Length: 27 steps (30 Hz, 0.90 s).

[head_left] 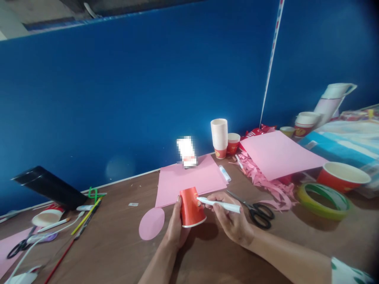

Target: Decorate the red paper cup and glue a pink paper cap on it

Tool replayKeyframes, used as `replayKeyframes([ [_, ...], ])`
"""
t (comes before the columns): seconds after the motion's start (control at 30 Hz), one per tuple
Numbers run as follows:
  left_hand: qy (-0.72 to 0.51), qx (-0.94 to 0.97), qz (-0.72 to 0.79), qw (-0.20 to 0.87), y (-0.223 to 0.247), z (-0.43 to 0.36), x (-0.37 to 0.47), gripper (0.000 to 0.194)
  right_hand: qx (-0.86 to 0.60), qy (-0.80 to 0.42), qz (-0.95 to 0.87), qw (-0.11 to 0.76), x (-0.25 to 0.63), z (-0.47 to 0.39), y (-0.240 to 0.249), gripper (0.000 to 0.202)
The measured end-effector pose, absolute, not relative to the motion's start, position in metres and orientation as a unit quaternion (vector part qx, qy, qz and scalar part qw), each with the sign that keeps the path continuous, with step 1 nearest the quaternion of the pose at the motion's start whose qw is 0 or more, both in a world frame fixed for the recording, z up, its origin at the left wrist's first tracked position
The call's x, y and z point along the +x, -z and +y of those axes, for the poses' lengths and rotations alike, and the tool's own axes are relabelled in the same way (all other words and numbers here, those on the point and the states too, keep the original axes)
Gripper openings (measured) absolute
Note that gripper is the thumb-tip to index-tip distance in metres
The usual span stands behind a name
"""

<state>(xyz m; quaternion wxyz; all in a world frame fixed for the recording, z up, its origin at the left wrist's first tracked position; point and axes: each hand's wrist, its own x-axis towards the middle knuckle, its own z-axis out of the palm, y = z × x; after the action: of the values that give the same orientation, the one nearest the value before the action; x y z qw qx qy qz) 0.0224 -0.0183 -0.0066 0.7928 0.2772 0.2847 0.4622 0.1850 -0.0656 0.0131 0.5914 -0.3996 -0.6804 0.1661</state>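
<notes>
A red paper cup (192,213), upside down with its white rim facing down, is held near the middle of the view. My left hand (175,227) is wrapped round the cup's left side, thumb on its wall. My right hand (232,221) grips a white pen (225,205), whose tip touches or nearly touches the cup's upper right side by a small printed mark. A pink paper oval (151,223) lies left of the cup, and pink sheets (174,183) lie behind it.
Black-handled scissors (262,215) lie right of my right hand. Green-yellow tape (324,201), a red bowl (342,177) and pink paper shreds (257,175) are farther right. Stacked cups (219,136) stand by the blue wall. A black cylinder (49,187), straws and other scissors (20,246) are left.
</notes>
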Motion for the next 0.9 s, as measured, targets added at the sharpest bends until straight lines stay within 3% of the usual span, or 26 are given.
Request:
replayKeyframes([
  [0.9, -0.466, 0.278, 0.251, 0.802, 0.007, -0.018, 0.023, 0.042, -0.356, -0.114, -0.738, 0.562, 0.181, -0.063, -0.002, 0.021],
])
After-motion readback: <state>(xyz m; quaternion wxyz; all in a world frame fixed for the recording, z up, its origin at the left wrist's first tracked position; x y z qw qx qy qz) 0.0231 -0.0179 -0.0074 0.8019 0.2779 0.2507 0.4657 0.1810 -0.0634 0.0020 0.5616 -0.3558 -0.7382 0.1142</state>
